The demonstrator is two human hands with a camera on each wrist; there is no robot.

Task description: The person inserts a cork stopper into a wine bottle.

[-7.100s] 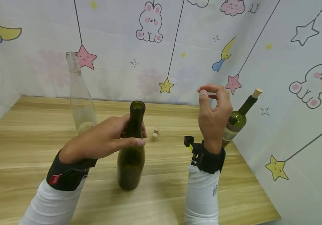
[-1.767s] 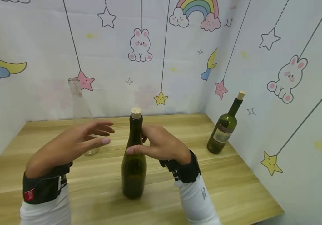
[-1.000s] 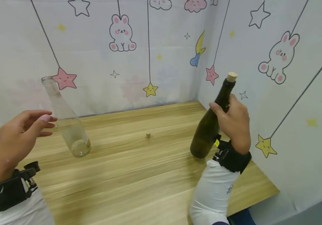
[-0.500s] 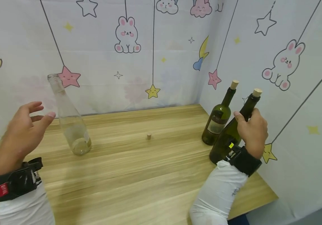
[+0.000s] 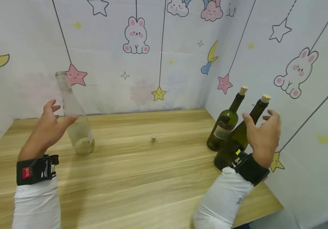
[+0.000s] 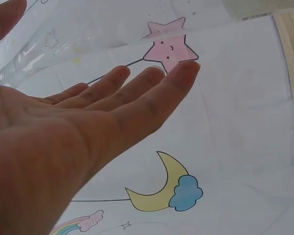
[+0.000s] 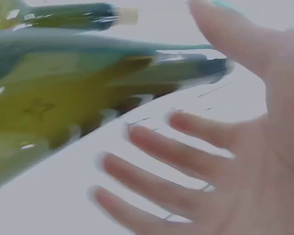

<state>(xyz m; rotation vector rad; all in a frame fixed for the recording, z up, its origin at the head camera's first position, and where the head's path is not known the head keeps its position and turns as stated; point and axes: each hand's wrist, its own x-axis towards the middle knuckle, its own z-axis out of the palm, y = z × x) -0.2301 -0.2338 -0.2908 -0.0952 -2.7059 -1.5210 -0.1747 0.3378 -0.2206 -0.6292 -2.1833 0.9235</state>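
My left hand (image 5: 49,128), fingers spread, is beside the clear glass bottle (image 5: 78,127), which stands uncorked at the left; the thumb overlaps the glass in the head view. In the left wrist view the clear bottle (image 6: 44,39) shows behind straight fingers (image 6: 152,100). At the right, a dark green wine bottle (image 5: 235,140) with a cork (image 5: 265,98) in its neck stands on the table. My right hand (image 5: 262,136) is just right of its neck, thumb and fingers apart. The right wrist view shows this green bottle (image 7: 78,93) and the spread fingers (image 7: 152,181) off the glass.
A labelled green wine bottle (image 5: 224,127), also corked, stands close behind the dark one. One small loose cork (image 5: 153,139) stands mid-table. The wooden table (image 5: 141,181) meets a printed cloth wall at the back and right.
The dark bottle was corked, then carried from the middle to the right beside the labelled bottle. My right hand has just released it. My left hand moved closer to the clear bottle.
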